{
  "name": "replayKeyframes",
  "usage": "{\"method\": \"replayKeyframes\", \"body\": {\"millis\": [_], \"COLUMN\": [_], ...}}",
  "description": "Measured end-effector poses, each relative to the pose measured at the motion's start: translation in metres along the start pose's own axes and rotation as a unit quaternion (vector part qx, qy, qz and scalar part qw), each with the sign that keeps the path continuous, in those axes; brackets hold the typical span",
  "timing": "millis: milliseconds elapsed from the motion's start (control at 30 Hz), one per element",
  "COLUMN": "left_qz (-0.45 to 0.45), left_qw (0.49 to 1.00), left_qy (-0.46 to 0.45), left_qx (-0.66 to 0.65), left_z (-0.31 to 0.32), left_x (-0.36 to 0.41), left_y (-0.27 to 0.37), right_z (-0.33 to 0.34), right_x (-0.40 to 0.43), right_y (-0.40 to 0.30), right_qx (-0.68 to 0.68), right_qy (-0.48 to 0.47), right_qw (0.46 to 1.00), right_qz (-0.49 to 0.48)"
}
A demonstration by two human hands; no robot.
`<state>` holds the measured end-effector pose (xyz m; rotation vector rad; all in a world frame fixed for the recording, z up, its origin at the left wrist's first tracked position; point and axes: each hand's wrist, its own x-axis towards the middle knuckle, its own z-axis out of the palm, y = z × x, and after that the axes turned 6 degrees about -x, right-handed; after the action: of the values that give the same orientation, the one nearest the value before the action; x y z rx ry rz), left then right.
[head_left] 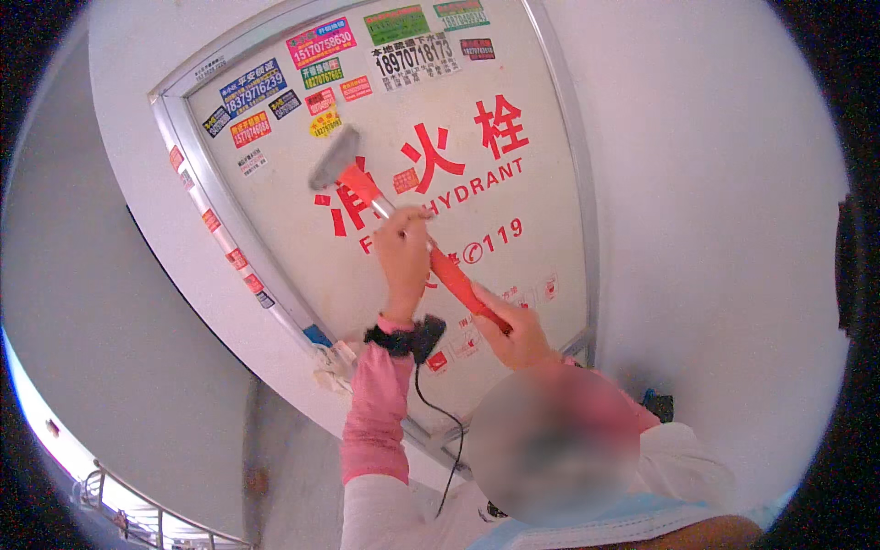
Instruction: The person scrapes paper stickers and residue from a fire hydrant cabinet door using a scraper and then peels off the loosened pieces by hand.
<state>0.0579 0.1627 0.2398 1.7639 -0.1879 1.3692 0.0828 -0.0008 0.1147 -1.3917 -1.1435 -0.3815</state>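
Observation:
My left hand is closed around the metal shaft of a long tool with a red handle. Lower on that handle, my right hand grips the red part near its end. The tool's flat grey head, which looks like a scraper, lies over the upper left of a fire hydrant cabinet door. It covers part of a large red character, just below a yellow sticker. Whether its edge touches the door cannot be told. Several coloured stickers with writing are stuck on the door's upper part.
A metal frame surrounds the door, with more stickers on its left side. White wall stands to the right. A crumpled pale scrap is at the frame's lower left. A black cable hangs from my left wrist. Metal railing shows at bottom left.

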Motion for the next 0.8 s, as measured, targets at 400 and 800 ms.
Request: {"method": "replayKeyframes", "body": {"millis": [400,800], "left_qz": [0.017,0.049], "left_qw": [0.999,0.998], "left_qy": [0.003,0.037], "left_qx": [-0.034,-0.026], "left_z": [-0.002,-0.007], "left_x": [-0.002,0.029], "left_y": [0.001,0.015], "right_z": [0.002,0.007], "right_x": [0.005,0.033], "right_y": [0.0,-0.015], "right_qx": [0.014,0.047], "right_qy": [0.016,0.022], "right_qw": [0.999,0.997], "right_qz": [-0.041,-0.05]}}
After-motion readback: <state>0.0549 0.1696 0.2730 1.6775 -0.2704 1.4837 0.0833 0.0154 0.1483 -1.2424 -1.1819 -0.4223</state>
